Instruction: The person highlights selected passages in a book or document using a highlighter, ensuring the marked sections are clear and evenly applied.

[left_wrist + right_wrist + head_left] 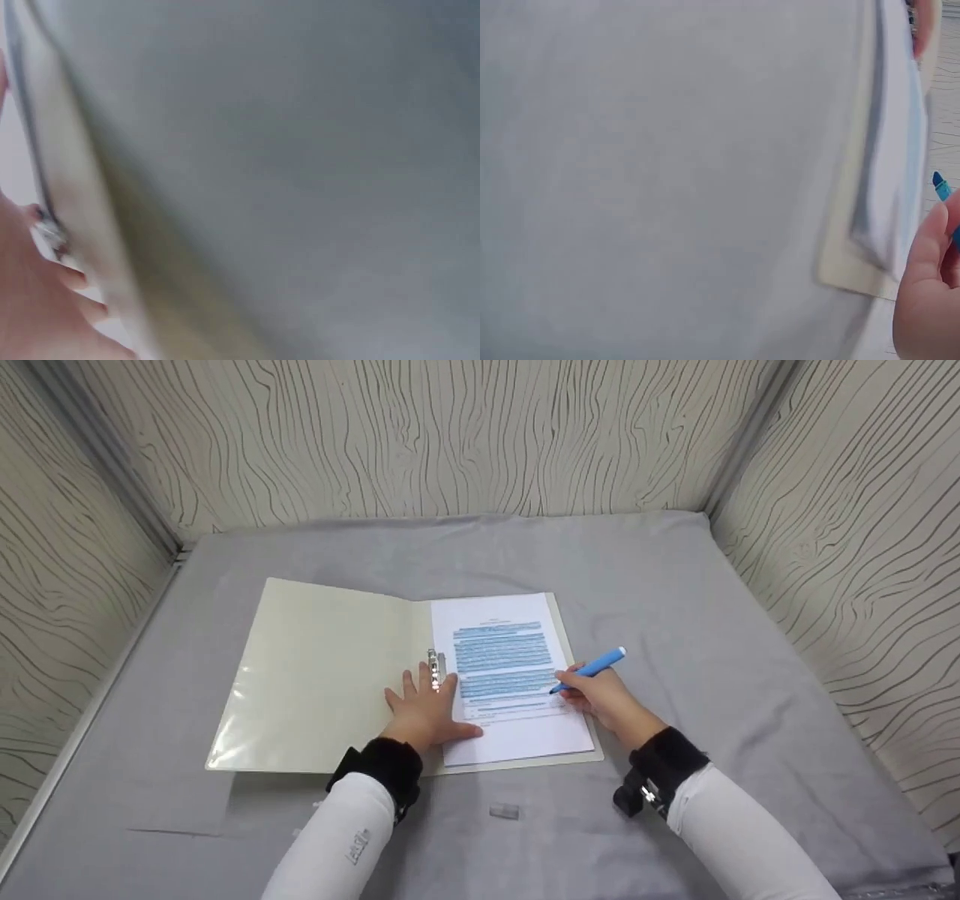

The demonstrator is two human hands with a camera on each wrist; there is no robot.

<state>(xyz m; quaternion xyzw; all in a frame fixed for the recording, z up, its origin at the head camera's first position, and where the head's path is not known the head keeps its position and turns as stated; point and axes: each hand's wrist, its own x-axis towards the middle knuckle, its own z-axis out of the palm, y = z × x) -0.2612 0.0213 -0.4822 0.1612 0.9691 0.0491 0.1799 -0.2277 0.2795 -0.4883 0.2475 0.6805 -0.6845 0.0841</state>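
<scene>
An open cream ring binder [322, 675] lies on the cloth, with a stack of printed white paper [517, 739] on its right side. Broad blue marker strokes [502, 652] cover most of the printed lines. My left hand [424, 711] rests with fingers spread over the binder's spine, below the metal ring clip [434, 667], its thumb on the paper's left edge. In my right hand [607, 697] a blue marker [600, 662] is pinched, its dark tip at the lower lines near the right margin. The right wrist view shows the marker tip [938, 180] beyond the thumb.
Grey cloth [675, 622] covers the table. A small grey translucent cap-like piece [504, 811] lies in front of the binder, between the forearms. Wood-grain patterned panels [435, 442] stand behind and at both sides.
</scene>
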